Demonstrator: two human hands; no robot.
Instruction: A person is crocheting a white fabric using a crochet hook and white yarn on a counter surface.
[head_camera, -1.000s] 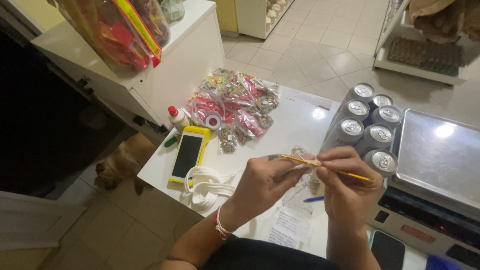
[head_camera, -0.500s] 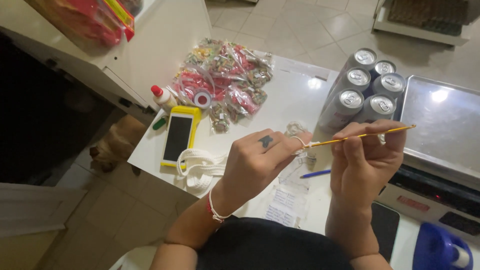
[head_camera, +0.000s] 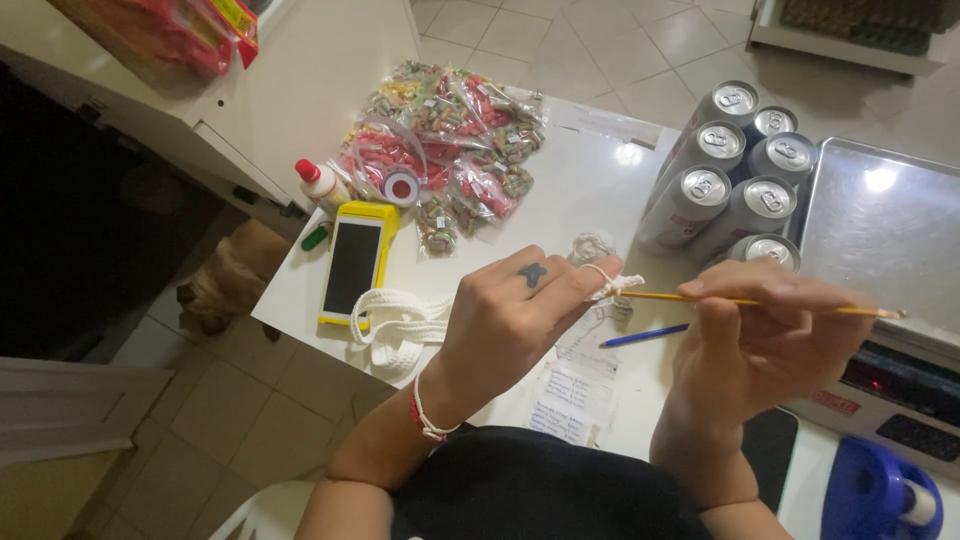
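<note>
We stand over a white table (head_camera: 590, 190) with a smooth, glossy top, set on a floor of pale square tiles; a tan dog (head_camera: 225, 280) lies on the floor at the left. Six silvery metal cans (head_camera: 735, 185) cluster at the far right, beside the flat steel pan of a scale (head_camera: 885, 225). One heap of clear plastic candy bags (head_camera: 450, 140) lies far left, with one small glue bottle (head_camera: 320, 183) with a red cap, one yellow card terminal (head_camera: 353, 262) and one coil of white cord (head_camera: 395, 322) nearer us. One blue pen (head_camera: 645, 335) rests on paper slips (head_camera: 575, 385). Our left hand (head_camera: 510, 320) pinches a loop of white string (head_camera: 612, 285) at its fingertips, its grip narrow. Our right hand (head_camera: 760, 345) holds one thin yellow stick (head_camera: 760, 302) level, its grip closed around it, the stick's left end meeting the string above the table's middle.
</note>
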